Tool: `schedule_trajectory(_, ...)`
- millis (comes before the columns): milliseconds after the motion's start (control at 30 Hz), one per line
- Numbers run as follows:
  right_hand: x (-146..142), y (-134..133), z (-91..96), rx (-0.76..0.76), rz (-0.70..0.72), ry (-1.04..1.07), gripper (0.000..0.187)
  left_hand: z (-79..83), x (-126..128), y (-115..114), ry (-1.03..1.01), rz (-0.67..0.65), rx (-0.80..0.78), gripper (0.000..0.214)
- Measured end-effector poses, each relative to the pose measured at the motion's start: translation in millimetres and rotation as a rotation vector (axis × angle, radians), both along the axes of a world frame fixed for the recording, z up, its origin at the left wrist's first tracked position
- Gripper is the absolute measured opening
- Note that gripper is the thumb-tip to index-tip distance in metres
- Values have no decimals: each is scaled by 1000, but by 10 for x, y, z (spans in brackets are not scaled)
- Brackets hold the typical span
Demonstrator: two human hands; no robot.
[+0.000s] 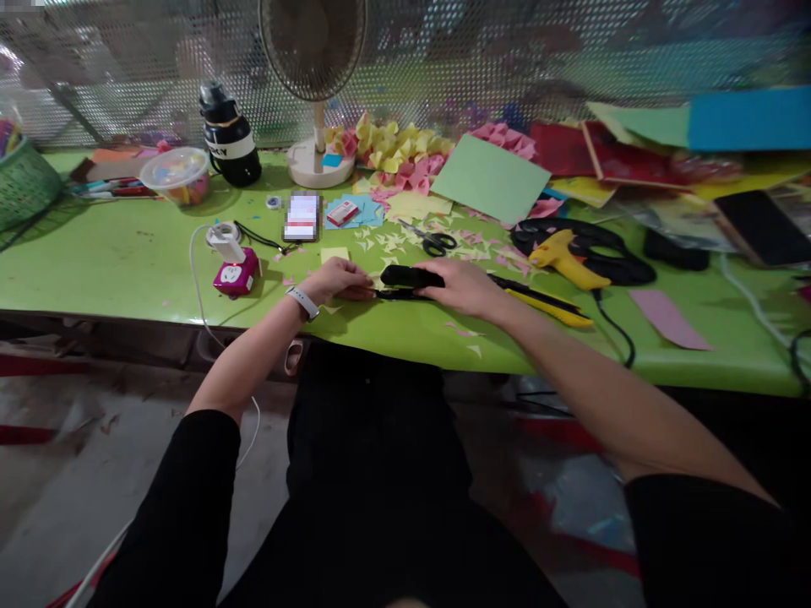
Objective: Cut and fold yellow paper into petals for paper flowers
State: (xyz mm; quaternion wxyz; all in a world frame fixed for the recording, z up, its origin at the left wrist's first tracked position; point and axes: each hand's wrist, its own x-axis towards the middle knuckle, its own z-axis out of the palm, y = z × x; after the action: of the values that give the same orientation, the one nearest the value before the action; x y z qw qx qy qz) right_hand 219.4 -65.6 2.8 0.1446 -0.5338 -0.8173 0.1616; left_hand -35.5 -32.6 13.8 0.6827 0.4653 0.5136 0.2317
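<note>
My left hand (339, 281) rests on the green table (127, 262) near its front edge, fingers curled and pinched on something small and dark by a yellow paper square (334, 254). My right hand (462, 287) lies over a black stapler-like tool (409, 277), gripping it from the right. The tool's dark lower part reaches toward my left fingers. A white watch sits on my left wrist. Pink and yellow paper scraps lie scattered around both hands.
Scissors (434, 241), a yellow glue gun (561, 257) with black cable, a yellow-black cutter (548, 304), a phone (302, 216), a pink power socket (236, 274), a fan (315, 93), a black bottle (229, 135), a plastic tub (175, 175), coloured paper sheets (491, 179) and folded paper pieces (396, 152).
</note>
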Motion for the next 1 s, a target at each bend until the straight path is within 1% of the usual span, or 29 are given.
schedule_trajectory(67, 6, 0, 56, -37, 0, -19, 42, -5, 18, -9, 10, -13, 1, 17)
schedule_trajectory(100, -2, 1, 100, -53, -5, -14, 47, -10, 22, -8, 12, -19, 2, 17)
schedule_trajectory(167, -53, 12, 209, -66, -31, 44, 63, -24, 27, 1, 10, -34, 7, 16)
schedule_trajectory(200, -98, 28, 267, -62, -46, 99, 71, -32, 27, 9, 12, -40, 10, 16)
schedule_trajectory(267, -225, 93, 362, -42, -68, 194, 79, -43, 29, 26, 18, -50, 19, 17)
schedule_trajectory(333, -385, 212, 396, 17, -91, 233, 86, -45, 33, 38, 32, -54, 29, 16)
schedule_trajectory(400, -549, 373, 353, 79, -80, 237, 91, -38, 40, 41, 43, -49, 37, 16)
schedule_trajectory(467, -686, 538, 250, 124, -94, 207, 94, -28, 49, 37, 47, -41, 40, 17)
schedule_trajectory(600, -821, 752, 15, 136, -180, 83, 94, -31, 66, 32, 40, -29, 32, 20)
schedule_trajectory(667, -831, 787, -56, 110, -194, 42, 89, -47, 68, 36, 32, -41, 36, 20)
schedule_trajectory(733, -829, 792, -88, 91, -197, 19, 84, -67, 65, 44, 23, -59, 44, 20)
schedule_trajectory(1000, -880, 726, -68, 79, -199, -20, 72, -96, 52, 72, 18, -89, 53, 22)
